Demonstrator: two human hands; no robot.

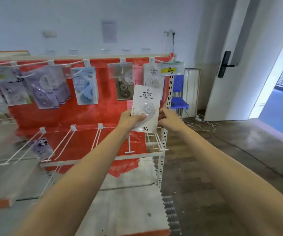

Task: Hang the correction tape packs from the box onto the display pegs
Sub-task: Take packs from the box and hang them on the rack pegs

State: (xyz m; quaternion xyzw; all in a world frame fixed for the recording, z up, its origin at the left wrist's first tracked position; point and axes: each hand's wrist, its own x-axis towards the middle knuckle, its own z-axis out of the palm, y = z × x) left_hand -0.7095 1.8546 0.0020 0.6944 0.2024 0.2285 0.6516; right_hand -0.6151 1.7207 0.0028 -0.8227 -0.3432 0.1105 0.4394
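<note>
1. Head view: the left hand (130,120) grips the lower left part of a white correction tape pack (146,108), thumb across its front.
2. The right hand (169,119) touches the pack's right edge, fingers curled behind it.
3. The pack is upright before the red display (103,114), below the same kind of pack hanging on a peg (153,77).

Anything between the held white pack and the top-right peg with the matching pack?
Partly. The yellow price tag fronts that peg's tip, just above the held pack gripped by left hand and right hand. Matching pack already hangs there.

pack (146,108): glossy clear plastic on white card | pegs (64,142): white-coated metal | backing sheet (103,113): shiny red plastic
</note>
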